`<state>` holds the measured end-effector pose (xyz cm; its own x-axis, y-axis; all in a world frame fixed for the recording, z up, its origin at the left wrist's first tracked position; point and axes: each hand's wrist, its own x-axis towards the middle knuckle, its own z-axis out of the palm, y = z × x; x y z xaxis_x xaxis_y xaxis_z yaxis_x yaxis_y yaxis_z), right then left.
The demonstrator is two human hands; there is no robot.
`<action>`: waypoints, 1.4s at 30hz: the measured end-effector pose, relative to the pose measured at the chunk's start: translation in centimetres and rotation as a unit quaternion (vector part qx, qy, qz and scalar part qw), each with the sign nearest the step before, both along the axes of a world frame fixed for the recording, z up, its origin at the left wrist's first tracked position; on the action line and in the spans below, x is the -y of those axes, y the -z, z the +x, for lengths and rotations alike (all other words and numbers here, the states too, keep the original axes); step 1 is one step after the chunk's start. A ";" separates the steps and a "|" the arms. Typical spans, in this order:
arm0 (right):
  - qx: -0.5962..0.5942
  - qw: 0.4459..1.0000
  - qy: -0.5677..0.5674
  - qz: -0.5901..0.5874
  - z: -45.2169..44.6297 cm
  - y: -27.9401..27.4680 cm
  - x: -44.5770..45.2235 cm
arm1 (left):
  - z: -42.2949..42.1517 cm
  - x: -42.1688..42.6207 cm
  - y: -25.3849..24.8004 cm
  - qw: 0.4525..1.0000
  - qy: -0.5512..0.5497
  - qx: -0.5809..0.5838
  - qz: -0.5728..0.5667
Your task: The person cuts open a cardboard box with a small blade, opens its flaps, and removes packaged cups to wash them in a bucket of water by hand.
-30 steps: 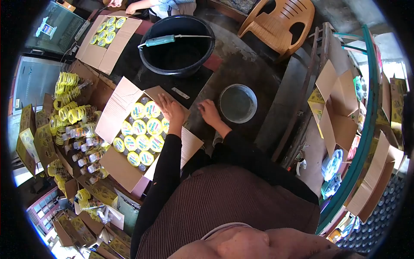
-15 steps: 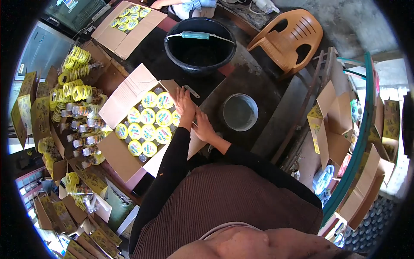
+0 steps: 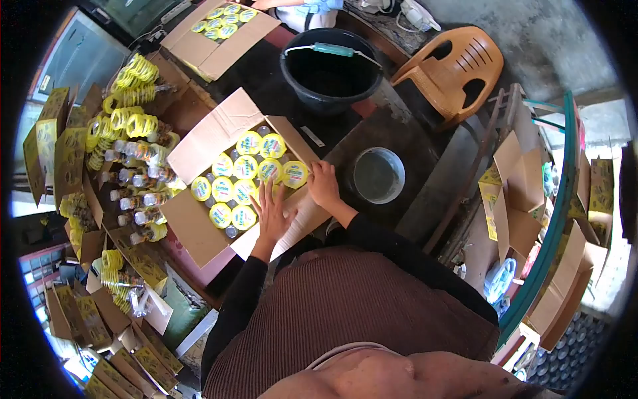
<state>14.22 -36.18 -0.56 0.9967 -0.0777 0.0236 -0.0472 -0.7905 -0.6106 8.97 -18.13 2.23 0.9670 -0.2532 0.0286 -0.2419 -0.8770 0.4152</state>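
Note:
An open cardboard box [image 3: 194,227] holds several round tubs with yellow-rimmed lemon-labelled lids [image 3: 245,167], with clear bottle-like tops showing in the gaps. My left hand [image 3: 271,218] is spread over the near side of the box, fingertips at the lids and wrist over the near flap. My right hand [image 3: 323,186] grips the box's right edge with fingers bent over it, beside the rightmost lid. The underside of its grip is hidden.
Strings of yellow-ringed bottles [image 3: 143,153] lie left of the box. A black bucket [image 3: 331,100] and a grey tub of liquid [image 3: 379,175] stand ahead and right. Farther off are another filled box [image 3: 214,50], an orange chair [image 3: 458,73] and a person's sleeve [image 3: 322,6].
My hands have parted: the left has drawn back from the box's far right side to its near side, fingers spreading. My right hand has moved up onto the right edge. The view has shifted slightly.

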 end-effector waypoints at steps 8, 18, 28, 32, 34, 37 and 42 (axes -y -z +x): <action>0.018 0.999 0.018 0.027 -0.5 0.9 -1.0 | -3.2 -2.3 0.7 0.996 0.007 -0.031 0.089; 0.055 0.998 0.044 0.007 1.3 1.9 -1.9 | -2.4 -1.7 3.7 0.988 -0.023 0.074 0.134; 0.040 0.999 0.002 -0.003 5.3 1.8 -1.4 | 0.3 -0.9 2.4 0.996 -0.003 0.060 0.058; 0.078 0.997 -0.016 0.017 5.3 2.1 -1.0 | -0.2 -1.7 0.1 0.999 0.025 0.008 -0.021; 0.090 0.995 -0.032 0.018 5.4 2.1 -0.5 | -0.5 -2.8 -0.1 1.000 0.018 0.003 0.000; 0.090 0.994 -0.051 0.030 5.5 2.0 0.1 | -0.8 -5.3 -0.4 0.999 -0.014 -0.002 0.036; 0.090 0.995 -0.025 0.040 5.4 1.9 -0.1 | -1.3 -7.6 -0.8 0.987 -0.094 -0.079 0.100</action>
<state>19.57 -36.06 -2.43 0.9796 -0.0377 0.1972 0.1059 -0.7374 -0.6671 7.64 -10.54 3.04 0.9857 -0.0549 -0.1594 -0.0136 -0.9683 0.2494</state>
